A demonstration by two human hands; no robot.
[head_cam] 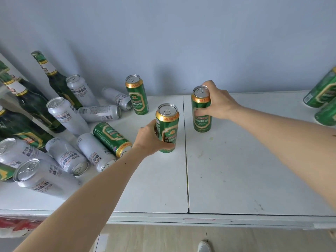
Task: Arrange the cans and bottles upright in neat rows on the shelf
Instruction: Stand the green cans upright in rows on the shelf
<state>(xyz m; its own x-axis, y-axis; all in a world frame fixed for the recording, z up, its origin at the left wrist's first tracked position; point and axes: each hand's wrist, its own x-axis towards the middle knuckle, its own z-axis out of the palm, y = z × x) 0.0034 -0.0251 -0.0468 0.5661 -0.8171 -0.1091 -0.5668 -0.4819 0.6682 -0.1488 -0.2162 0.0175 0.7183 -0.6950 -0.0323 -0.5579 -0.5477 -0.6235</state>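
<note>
Green cans: gold rims, silver pull-tab tops, a gold-edged crest and pale lettering on the side.
Left grip (151,138): fingers and thumb curled round the lower half of an upright green can (168,127), centre of the frame, just left of the shelf seam.
Right grip (217,101): fingers wrapped over the upper part of a second upright green can (201,110), just right of the seam.
Third green can (137,94): upright, alone, nearer the wall, centre left.
Fallen green can (111,138): on its side, lower left of centre, touching silver cans (67,115) that lie and stand in a jumble.
Bottles (54,77): dark green glass, gold-and-white neck labels, upper left.
Shelf (236,179): white, scuffed, two panels.
</note>
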